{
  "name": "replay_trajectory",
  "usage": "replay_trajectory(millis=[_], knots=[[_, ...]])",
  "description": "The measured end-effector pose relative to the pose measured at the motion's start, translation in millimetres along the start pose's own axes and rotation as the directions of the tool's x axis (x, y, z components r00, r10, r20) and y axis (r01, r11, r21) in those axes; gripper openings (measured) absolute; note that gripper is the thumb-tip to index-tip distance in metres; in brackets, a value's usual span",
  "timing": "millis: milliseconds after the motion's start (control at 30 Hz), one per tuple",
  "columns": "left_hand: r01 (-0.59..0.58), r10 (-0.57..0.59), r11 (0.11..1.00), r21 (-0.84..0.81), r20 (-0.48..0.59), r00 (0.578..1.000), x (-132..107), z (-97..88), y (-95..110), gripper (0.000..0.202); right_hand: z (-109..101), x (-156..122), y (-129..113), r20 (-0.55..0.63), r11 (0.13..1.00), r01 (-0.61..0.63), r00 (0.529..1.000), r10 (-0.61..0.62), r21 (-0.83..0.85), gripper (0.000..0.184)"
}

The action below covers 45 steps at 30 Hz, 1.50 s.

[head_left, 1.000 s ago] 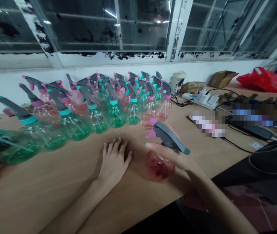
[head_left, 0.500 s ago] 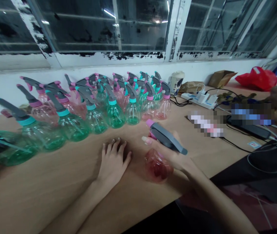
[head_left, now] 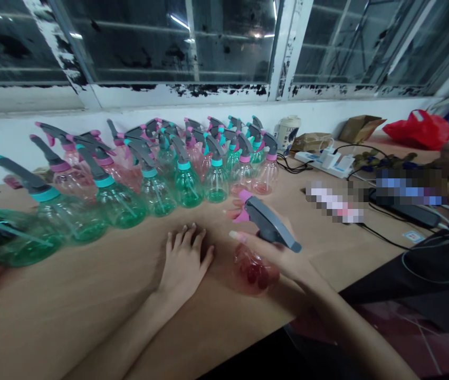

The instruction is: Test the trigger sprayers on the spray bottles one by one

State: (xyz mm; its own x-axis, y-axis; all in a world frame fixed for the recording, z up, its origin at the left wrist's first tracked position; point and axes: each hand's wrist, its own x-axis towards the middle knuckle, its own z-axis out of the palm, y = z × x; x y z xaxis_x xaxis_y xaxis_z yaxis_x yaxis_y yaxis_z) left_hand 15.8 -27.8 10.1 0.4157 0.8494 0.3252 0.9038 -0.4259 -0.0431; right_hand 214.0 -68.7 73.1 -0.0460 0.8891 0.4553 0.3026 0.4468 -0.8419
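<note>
1. Easing off the pink trigger (head_left: 242, 217): half a second ago your right hand (head_left: 283, 256) was curled in over it and hid most of it; now it juts clear of the grey spray head (head_left: 266, 216) again.

2. Your right fingers are only partly closed. The fingertips (head_left: 232, 214) poke out beyond the trigger, the thumb (head_left: 244, 237) stretches along the near side, and between them you have hold of the pink spray bottle (head_left: 256, 272) at its neck.

3. Judging by that change, you've just let a squeeze go, so the trigger appears to spring back. No spray is visible, so whether the pump delivers can't be told.

4. The bottle sits in front of you, right of your left hand (head_left: 185, 258). Whether its base touches the brown tabletop (head_left: 69, 306) isn't clear.

5. That left hand hasn't budged: palm down, fingers spread, grasping nothing.

6. Beyond both, the grouped green and pink spray bottles (head_left: 190, 184) remain as they stood.
</note>
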Motion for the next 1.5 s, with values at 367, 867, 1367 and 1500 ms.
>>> replay_trajectory(millis=[367, 867, 1367, 1500], knots=[[-0.003, 0.003, 1.0, 0.006, -0.017, 1.0, 0.6, 1.4, -1.9, 0.041, 3.4, 5.4, -3.0, -0.066, 0.999, 0.011, 0.998, -0.009, 0.031, 0.018], [-0.022, 0.022, 1.0, -0.001, -0.03, 0.999, 0.8, 0.6, -2.8, 0.042, -21.8, 3.1, 3.7, 0.026, 1.0, 0.014, 1.0, -0.013, -0.021, 0.07], [-0.027, 0.027, 1.0, -0.011, -0.055, 0.998, 1.4, 5.5, -7.5, 0.04, -39.4, -36.5, -2.9, 0.198, 0.958, 0.018, 0.979, 0.04, -0.285, 0.052], [-0.031, 0.03, 0.999, -0.009, -0.077, 0.997, 1.7, 7.0, -9.3, 0.04, -38.5, -37.8, 3.4, 0.169, 0.932, 0.052, 0.986, 0.01, -0.358, 0.046]])
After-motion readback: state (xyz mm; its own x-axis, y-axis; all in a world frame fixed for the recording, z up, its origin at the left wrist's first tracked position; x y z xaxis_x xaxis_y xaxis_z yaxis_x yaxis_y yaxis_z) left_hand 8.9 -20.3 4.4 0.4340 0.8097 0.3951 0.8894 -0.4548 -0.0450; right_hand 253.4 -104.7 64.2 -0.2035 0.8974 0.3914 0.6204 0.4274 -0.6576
